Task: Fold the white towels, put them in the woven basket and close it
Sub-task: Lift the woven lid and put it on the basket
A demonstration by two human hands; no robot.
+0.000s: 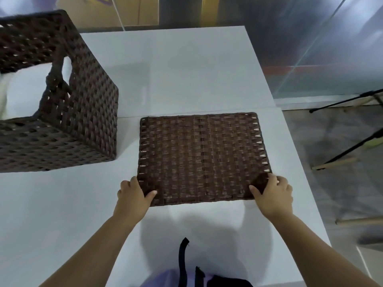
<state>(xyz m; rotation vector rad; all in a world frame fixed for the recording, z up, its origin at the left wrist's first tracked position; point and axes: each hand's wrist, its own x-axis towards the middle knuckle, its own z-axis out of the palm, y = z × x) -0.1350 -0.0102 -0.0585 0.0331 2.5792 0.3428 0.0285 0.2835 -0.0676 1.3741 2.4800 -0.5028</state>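
Observation:
A flat brown woven lid [199, 158] lies on the white table [186, 75], in front of me. My left hand [132, 193] grips its near left corner, thumb on top. My right hand [273, 193] grips the near right corner the same way. The dark brown woven basket [83, 121] stands open at the left of the table, apart from the lid. White towels [22, 94] show inside it, below the rim and through the handle hole.
The table's right edge runs close beside the lid. Beyond it, on the floor at the right, stand black tripod legs [348, 148] and wooden legs. A black strap [183, 264] hangs at my body near the table's front edge.

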